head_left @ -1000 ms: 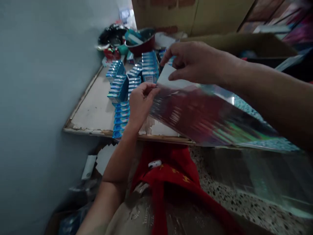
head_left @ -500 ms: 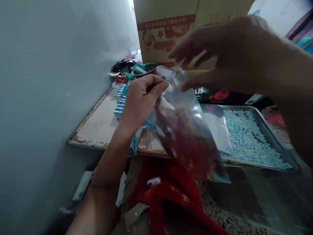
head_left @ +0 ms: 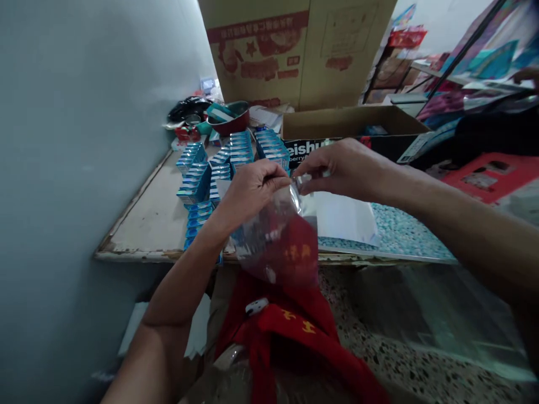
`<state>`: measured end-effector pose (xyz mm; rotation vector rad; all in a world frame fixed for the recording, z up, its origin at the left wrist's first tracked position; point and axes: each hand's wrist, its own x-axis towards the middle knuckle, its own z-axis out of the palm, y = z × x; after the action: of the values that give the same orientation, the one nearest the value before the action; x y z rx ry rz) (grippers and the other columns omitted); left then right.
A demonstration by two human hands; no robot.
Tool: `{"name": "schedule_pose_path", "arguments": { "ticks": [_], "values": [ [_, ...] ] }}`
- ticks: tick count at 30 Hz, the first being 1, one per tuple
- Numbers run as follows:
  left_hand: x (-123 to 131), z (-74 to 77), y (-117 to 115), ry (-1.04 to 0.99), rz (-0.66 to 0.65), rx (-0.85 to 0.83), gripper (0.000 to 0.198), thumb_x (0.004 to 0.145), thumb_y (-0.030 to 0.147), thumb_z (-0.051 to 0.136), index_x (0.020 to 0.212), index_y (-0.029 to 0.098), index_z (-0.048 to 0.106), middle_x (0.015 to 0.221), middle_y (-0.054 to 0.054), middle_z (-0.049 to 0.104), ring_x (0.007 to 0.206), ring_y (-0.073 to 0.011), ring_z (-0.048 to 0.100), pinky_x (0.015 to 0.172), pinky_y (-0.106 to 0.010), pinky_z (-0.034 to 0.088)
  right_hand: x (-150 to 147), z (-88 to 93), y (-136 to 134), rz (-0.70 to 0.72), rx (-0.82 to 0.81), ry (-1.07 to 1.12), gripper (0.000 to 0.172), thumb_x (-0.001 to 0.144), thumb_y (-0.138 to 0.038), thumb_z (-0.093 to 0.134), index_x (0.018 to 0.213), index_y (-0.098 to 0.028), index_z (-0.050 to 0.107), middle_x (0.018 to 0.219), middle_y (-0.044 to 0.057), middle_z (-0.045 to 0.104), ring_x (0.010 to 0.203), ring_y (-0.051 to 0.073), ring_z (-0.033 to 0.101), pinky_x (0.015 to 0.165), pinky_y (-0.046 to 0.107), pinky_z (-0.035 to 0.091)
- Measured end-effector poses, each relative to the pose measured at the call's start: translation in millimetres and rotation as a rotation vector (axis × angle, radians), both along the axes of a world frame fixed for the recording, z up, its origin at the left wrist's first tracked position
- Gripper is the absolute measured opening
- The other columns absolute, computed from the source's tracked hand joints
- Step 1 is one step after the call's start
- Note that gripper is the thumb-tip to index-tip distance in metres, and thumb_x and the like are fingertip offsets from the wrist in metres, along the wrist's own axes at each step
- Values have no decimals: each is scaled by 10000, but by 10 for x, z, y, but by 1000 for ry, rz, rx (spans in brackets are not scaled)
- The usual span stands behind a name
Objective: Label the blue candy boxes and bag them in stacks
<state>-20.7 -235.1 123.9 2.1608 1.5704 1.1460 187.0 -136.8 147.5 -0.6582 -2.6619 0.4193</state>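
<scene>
Worn white surface (head_left: 145, 221) behind a transparent plastic bag (head_left: 275, 241)
Left hand (head_left: 257, 189) and right hand (head_left: 342, 169) are pinched closed on its upper edge; below them its long axis runs downward.

Dim overall, with cool bluish cast. Brightest high up, where wall (head_left: 84, 140) meets carton (head_left: 261, 50), and again at pale upper right. Fading down wall from pale to murky grey-blue. Deep shadow under bench (head_left: 145, 221); nearly black in places at far right. Sharp white glare on clear bag (head_left: 273, 235), otherwise hazy and smeared. Slightly soft on carton print. Dull and grainy over speckled floor (head_left: 379, 348). Wide-angle stretch toward edges, plainest along right forearm (head_left: 455, 221).
</scene>
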Motion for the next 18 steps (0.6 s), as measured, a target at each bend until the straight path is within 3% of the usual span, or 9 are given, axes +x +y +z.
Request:
{"name": "schedule_pose_path", "arguments": {
  "ticks": [4,8,12,18],
  "values": [
    [27,-182,113,-28,-41,-79,153,955,258,660,861,174,746,833,-14,745,792,-160,658,764,-294,509,75,-268,181,30,-443,120,250,754,-477,888,834,-249,821,661,-27,695,629,136,606,606,292,440],
    [74,-406,293,-67,-21,-104,115,960,251,671,920,180,752,847,-16,763,789,-159,672,756,-286,513,130,-616,335,2,-794,334,364,671,-504,929,924,-266,818,776,-1,754,712,168,665,671,325,541],
    [170,-636,464,-79,-19,-63,106,920,218,750,1023,194,757,861,-7,760,771,-151,669,756,-283,513,206,-908,433,-101,-840,428,380,635,-508,952,891,-268,805,811,12,772,772,197,709,711,360,594],
    [212,-947,683,197,-76,33,185,904,246,808,1088,227,816,953,-46,755,936,-219,683,917,-386,505,323,-1124,560,-223,-740,289,382,689,-545,916,879,-224,832,745,30,769,713,201,702,662,352,572]
  ]
}}
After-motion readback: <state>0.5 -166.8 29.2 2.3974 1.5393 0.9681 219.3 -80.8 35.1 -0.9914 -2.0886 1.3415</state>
